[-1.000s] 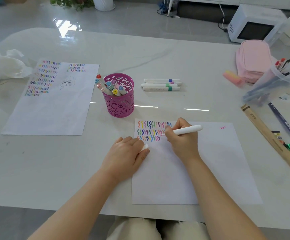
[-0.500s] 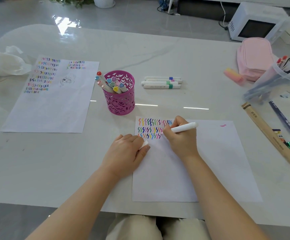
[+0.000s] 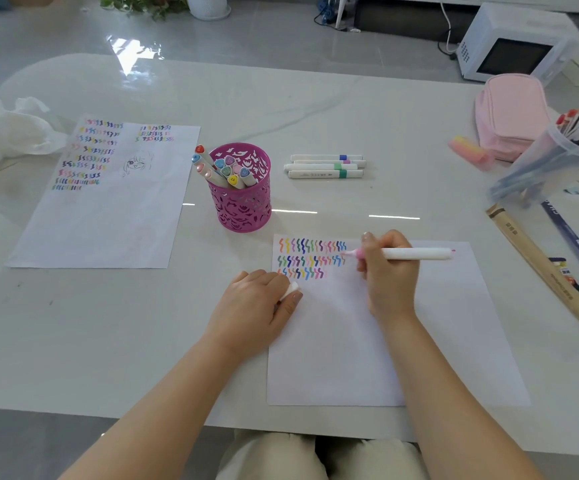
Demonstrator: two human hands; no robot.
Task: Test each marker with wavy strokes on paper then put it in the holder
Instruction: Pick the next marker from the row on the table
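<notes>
Your right hand (image 3: 386, 271) is closed in a writing grip around the white-barrelled marker with a pink tip (image 3: 416, 253), its nib at the right end of the second row of wavy strokes on the near white sheet of paper (image 3: 419, 341). The barrel lies low and points right, probably so the broad nib meets the page flat. Your left hand (image 3: 253, 313) rests curled at the sheet's left edge, pinching a small white cap (image 3: 293, 288); holding it there likely steadies the paper and keeps the cap ready for recapping.

The magenta cut-out metal holder (image 3: 243, 199) stands just beyond the sheet's far left corner, with tested markers leaning in it, an easy reach for the drop-off. Four white markers (image 3: 326, 166) lie side by side to its right, apparently still waiting.

Whether the nib is touching the paper or just above it is hard to tell; your fingers cover the grip. The cap is mostly buried in your left hand.
</notes>
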